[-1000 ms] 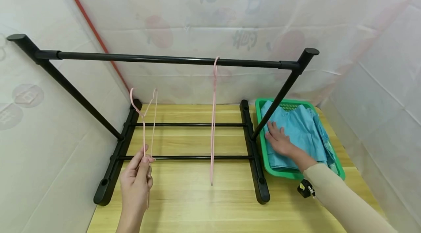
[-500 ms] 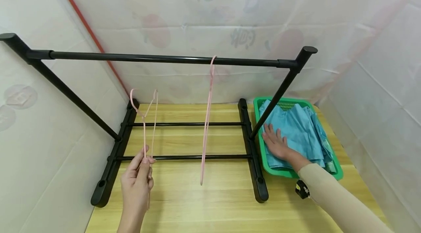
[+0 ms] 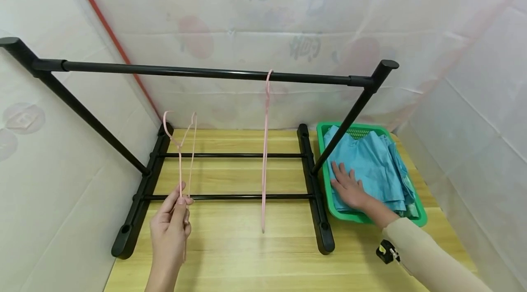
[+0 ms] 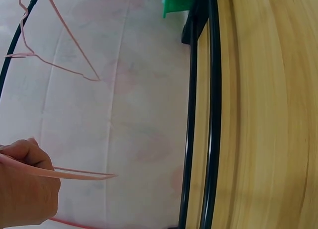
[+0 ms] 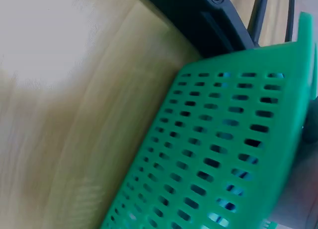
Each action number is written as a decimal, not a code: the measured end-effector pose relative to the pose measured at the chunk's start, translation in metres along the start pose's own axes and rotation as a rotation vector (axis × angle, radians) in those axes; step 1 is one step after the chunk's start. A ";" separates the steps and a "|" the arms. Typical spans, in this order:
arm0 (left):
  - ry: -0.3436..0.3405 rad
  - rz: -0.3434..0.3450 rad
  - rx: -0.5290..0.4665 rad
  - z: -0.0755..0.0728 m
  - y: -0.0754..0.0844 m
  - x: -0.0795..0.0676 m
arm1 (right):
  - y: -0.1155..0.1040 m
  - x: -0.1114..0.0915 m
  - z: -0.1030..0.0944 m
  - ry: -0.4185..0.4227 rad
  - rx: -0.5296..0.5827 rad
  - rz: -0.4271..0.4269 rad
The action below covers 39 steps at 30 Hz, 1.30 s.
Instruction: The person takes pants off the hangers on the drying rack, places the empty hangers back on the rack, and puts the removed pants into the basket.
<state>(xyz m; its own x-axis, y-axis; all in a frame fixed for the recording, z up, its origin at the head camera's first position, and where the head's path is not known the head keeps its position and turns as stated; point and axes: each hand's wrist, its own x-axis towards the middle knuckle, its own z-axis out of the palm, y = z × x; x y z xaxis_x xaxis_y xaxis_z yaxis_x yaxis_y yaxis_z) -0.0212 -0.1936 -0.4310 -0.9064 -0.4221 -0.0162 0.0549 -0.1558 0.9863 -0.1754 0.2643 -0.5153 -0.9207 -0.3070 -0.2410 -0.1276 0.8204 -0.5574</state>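
Note:
Near the rack's left side in the head view, my left hand (image 3: 169,228) pinches a pink clothes hanger (image 3: 180,170) by its side, hook upward. The left wrist view shows the same hanger (image 4: 84,176) poking out past the curled fingers. A second pink hanger (image 3: 265,145) hangs by its hook from the black rack's top bar (image 3: 185,71). On the right, my right hand (image 3: 350,191) lies with fingers spread on folded blue cloth (image 3: 376,159) in a green basket (image 3: 335,215). In the right wrist view the basket wall (image 5: 198,149) hides most of that hand.
The black rack's feet (image 3: 316,191) stand on a wooden tabletop (image 3: 230,246), joined by two thin low bars (image 3: 230,197). Its slanted right post (image 3: 350,118) crosses in front of the basket's left part. Pale printed sheets (image 3: 230,22) enclose the table behind and at both sides.
The hanging hanger has swung left and back again. My right hand has slid slightly toward me on the blue cloth. The left hand keeps its hold on the hanger, and the view has shifted slightly.

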 end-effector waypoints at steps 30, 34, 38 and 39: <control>-0.007 0.005 0.007 -0.001 0.000 -0.001 | -0.003 0.041 -0.069 -0.104 -0.006 -0.085; -0.020 0.006 -0.002 0.000 -0.001 -0.001 | -0.001 0.057 -0.065 -0.142 -0.019 -0.029; -0.024 0.010 -0.003 0.000 -0.001 -0.002 | 0.000 0.066 -0.053 -0.212 -0.036 0.034; -0.024 0.011 -0.002 0.000 -0.001 -0.002 | 0.000 0.067 -0.051 -0.221 -0.033 0.041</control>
<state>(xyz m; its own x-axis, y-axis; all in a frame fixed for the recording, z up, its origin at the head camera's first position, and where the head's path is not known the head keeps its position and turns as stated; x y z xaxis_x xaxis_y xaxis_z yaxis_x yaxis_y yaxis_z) -0.0192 -0.1920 -0.4322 -0.9157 -0.4020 -0.0014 0.0657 -0.1530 0.9860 -0.2558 0.2689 -0.4911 -0.8228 -0.3684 -0.4327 -0.1075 0.8486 -0.5181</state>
